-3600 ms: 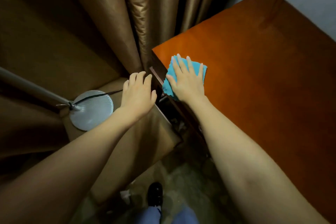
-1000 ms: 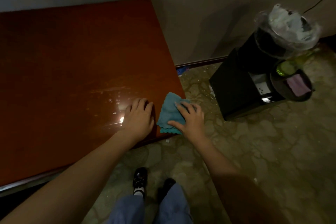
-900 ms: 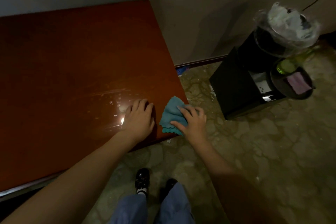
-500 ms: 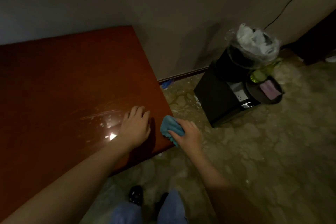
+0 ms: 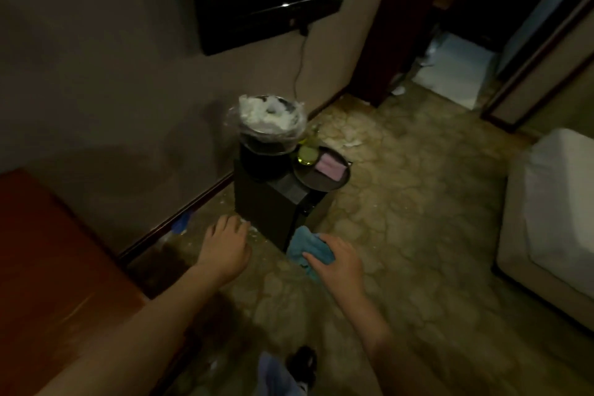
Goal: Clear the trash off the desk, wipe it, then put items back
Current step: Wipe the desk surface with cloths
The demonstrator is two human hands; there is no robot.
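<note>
Head view, dim room. Right hand [image 5: 337,262] grips a bunched blue cloth [image 5: 307,247], fingers curled over it, the cloth spilling out ahead of and left of the knuckles. It is held in the air above the floor [image 5: 418,219], off the bench [image 5: 48,267]. Left hand [image 5: 225,249] holds nothing, fingers relaxed and loosely spread, palm down, also over the floor; it sits left of the right hand, the two apart. The reddish-brown bench lies to the left of the left hand, only its corner in view, bare where visible.

Just beyond both hands stands a black box-shaped stand [image 5: 266,209], close to the cloth's far edge. On top of it, further from the hands: a trash bin [image 5: 266,128] lined with clear plastic and heaped with white crumpled paper. Beside the bin, to its right, a dark round tray [image 5: 324,182] carrying a green bottle [image 5: 305,154] and a pink item [image 5: 331,165], too blurred to identify.

Far right of the right hand, a white-covered bed edge [image 5: 553,202]. Below the hands, a black shoe [image 5: 302,363] on the floor.
</note>
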